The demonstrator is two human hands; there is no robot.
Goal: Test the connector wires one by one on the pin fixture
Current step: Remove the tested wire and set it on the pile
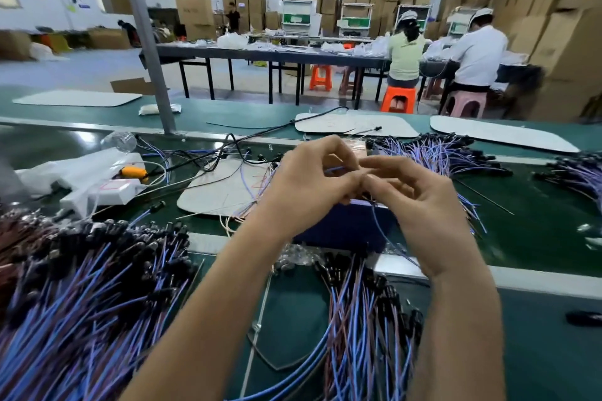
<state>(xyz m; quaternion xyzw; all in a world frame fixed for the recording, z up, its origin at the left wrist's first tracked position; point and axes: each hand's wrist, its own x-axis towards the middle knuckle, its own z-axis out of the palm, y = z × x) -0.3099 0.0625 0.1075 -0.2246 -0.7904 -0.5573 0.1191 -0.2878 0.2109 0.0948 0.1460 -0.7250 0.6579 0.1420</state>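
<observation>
Both hands were raised together mid-frame over a blue box [345, 228] on the green counter [537, 231]. The left hand [312, 182] had its fingers curled, thumb and forefinger pinching a blue wire [335, 169] at its upper end. The right hand [423, 205] was half closed, its fingertips meeting the left's and nipping the same wire, which dropped below the right thumb and trailed down past the box's right side. The connector end was hidden inside the fingers, and so was the box top, so I can't tell if it's the pin fixture.

A big wire pile [81, 296], blue and brown with black connectors, lay lower left. A smaller bundle [368, 325] lay between the forearms. A far bundle [436, 153] sat just behind the hands, to the right. A white power strip [110, 190] with an orange plug [133, 172] sat to the left, near a white mat [224, 192].
</observation>
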